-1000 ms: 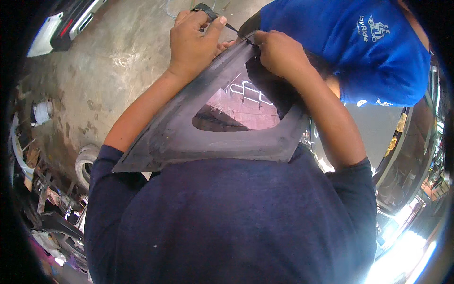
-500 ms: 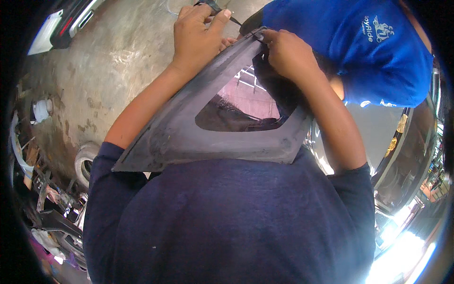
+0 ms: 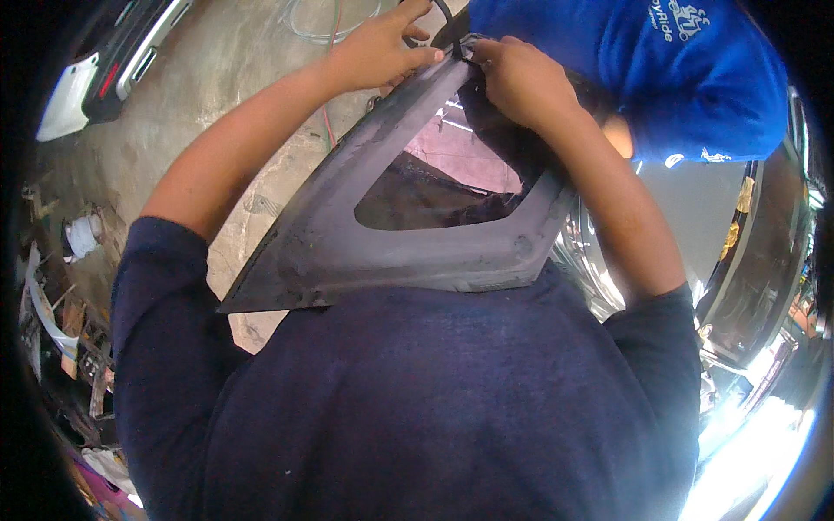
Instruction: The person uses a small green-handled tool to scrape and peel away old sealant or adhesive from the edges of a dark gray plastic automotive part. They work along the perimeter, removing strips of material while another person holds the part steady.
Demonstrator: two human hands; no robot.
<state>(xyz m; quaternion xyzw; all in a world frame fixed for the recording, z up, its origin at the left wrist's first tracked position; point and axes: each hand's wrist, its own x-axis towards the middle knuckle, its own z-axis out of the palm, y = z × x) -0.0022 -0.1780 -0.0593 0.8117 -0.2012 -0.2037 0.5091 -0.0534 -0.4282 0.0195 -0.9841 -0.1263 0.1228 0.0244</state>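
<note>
A triangular car quarter window (image 3: 434,259), with a dull grey border around dark reflective glass, leans against my torso with its tip pointing away. A thin black strip (image 3: 455,35) loops up from that tip and leaves the top of the picture. My left hand (image 3: 382,50) is by the tip's left side, thumb near the edge, its raised fingers closed at the strip's upper part. At the tip's right side, my right hand (image 3: 526,85) pinches the strip's lower end against the border. Its fingertips are partly hidden.
A co-worker in a blue shirt (image 3: 625,78) is close at the far right, beside a shiny dark car panel (image 3: 738,286). A bumper-like part (image 3: 109,82) lies at the far left. A pale hose (image 3: 304,30) rests on the concrete floor (image 3: 226,78). Scrap (image 3: 74,330) lies at left.
My left hand has drawn upward, its elbow swinging out to the left. The black strip now stands in a loop above the tip. My right hand stays at the tip, shifted slightly.
</note>
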